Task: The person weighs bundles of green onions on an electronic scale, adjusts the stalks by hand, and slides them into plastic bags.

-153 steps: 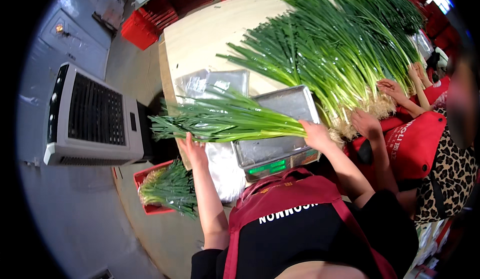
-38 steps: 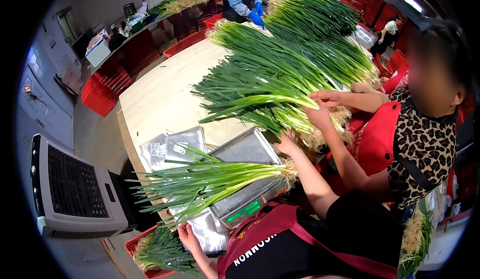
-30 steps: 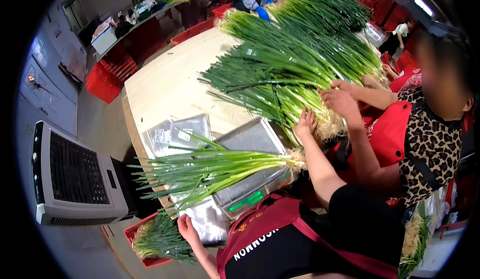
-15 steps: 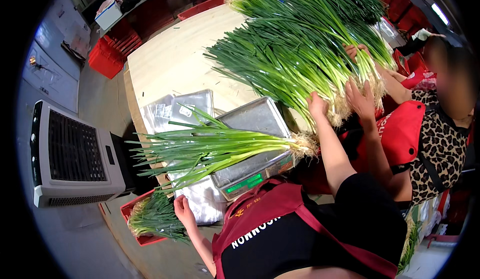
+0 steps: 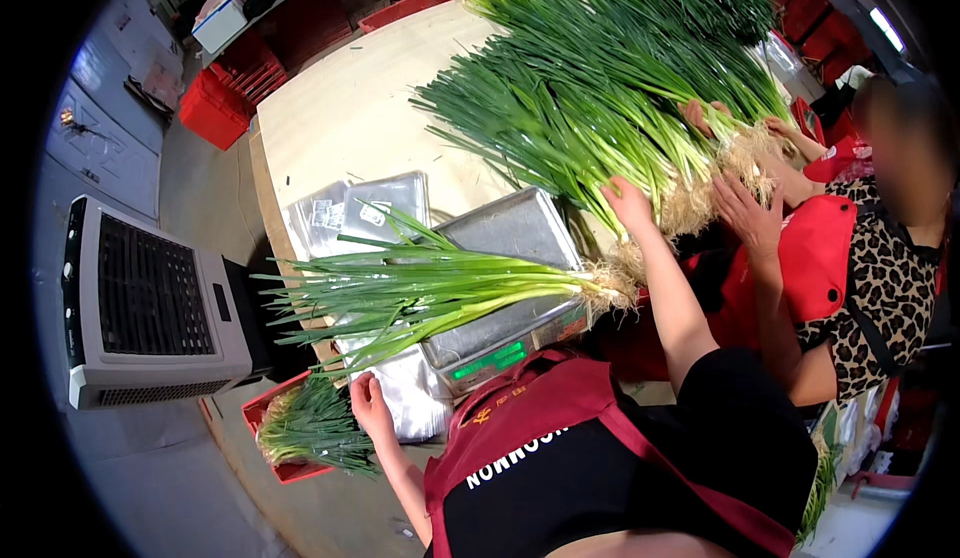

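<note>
My right hand (image 5: 630, 206) reaches to the near edge of a big pile of scallions (image 5: 570, 108), its fingers closed around a few pale stalks just above the roots. Across the metal pan of a digital scale (image 5: 515, 220) lies a loose bundle of scallions (image 5: 470, 296), roots to the right and leaf tips hanging past the left side. My left hand (image 5: 372, 408) hovers below those tips, beside clear plastic bags (image 5: 410, 398). Its fingers are half curled and slightly apart, with nothing seen in them.
At the right a co-worker in a red apron (image 5: 800, 258) handles rooted scallions at the same pile. A red crate (image 5: 290, 472) of scallions sits low on the left, near an air cooler (image 5: 155, 303). More flat bags (image 5: 385, 213) lie on the wooden table (image 5: 330, 108).
My right hand has shifted slightly left and up along the stalks. My left hand has risen a little. The co-worker's hands have moved right with a root bunch.
</note>
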Available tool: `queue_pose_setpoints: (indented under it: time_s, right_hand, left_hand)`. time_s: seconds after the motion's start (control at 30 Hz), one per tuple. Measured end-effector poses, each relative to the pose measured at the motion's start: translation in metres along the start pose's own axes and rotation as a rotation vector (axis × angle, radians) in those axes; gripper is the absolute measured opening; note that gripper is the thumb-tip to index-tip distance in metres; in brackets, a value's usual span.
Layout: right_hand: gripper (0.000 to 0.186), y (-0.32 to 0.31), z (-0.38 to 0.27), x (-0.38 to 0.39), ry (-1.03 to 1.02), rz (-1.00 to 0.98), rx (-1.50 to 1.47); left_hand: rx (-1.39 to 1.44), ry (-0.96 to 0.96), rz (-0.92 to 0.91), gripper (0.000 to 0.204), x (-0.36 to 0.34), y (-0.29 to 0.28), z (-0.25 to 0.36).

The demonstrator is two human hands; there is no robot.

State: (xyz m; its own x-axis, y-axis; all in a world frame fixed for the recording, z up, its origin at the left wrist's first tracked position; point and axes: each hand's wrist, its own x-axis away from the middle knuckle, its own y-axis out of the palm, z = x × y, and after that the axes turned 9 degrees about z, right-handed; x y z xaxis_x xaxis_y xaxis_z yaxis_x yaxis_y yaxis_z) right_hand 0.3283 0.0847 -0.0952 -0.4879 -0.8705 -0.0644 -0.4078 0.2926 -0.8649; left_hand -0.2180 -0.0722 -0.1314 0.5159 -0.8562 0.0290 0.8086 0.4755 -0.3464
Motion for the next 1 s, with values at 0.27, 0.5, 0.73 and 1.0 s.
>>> queue_pose_setpoints:
  time_s: [0.27,0.5,0.73,1.0]
  right_hand:
    - [0.035,-0.013,-0.05,0.021,0.062,0.051,-0.321]
    - [0.021,-0.009,-0.067,0.062,-0.571,0.285,-0.454]
    - [0.023,-0.013,-0.069,0.102,-0.688,0.14,-0.292]
    - [0.042,-0.023,0.009,0.077,-0.577,-0.025,0.112]
  left_hand:
    - [-0.247,0.492,0.058,0.019,-0.019,0.039,0.065]
    - [-0.419,1.394,-0.284,0.053,0.012,0.153,0.159]
    - [-0.696,1.438,-0.419,0.042,0.002,0.22,0.189]
    - [-0.695,1.522,-0.534,0.019,-0.047,0.209,0.19]
